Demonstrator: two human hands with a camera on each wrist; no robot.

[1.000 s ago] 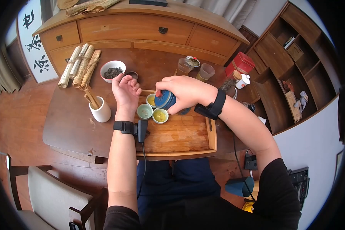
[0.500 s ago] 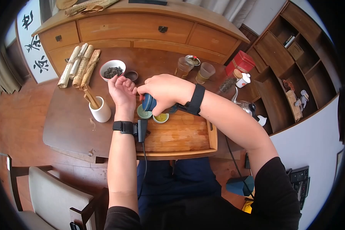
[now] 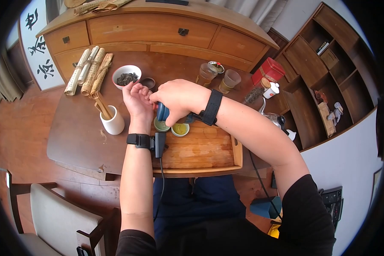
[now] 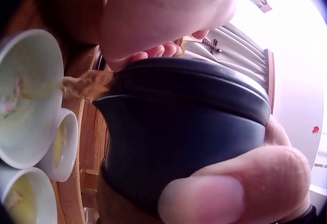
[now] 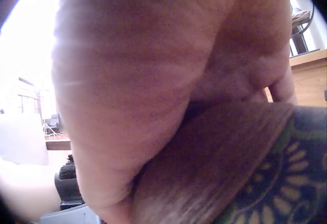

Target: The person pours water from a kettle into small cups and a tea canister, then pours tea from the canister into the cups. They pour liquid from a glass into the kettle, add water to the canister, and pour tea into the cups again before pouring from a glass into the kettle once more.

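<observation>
My right hand [image 3: 180,99] grips a dark blue teapot [image 3: 162,112], tipped to the left above the cups. In the left wrist view the thumb [image 4: 204,201] presses its side. Amber tea [image 4: 89,84] runs from its lip into a pale cup [image 4: 43,127]. In the head view a pale green cup [image 3: 161,126] is partly hidden beneath the teapot, beside a white cup [image 3: 180,129] of yellow tea. My left hand [image 3: 136,101] is palm up, fingers loosely curled and holding nothing, right beside the teapot's lid. Flowered decoration [image 5: 286,183] fills the right wrist view's lower corner.
The cups stand on a wooden tray [image 3: 200,153]. Around it are a bowl of dark leaves [image 3: 127,78], a small dark cup [image 3: 148,82], a white holder [image 3: 112,124] with wooden tools, two glasses, rolled scrolls [image 3: 89,70], a metal kettle [image 3: 274,118] and a red box [image 3: 269,71].
My right hand has moved left with the teapot and tipped it further, so it now covers more of the cups. The left hand has stayed nearly in place.
</observation>
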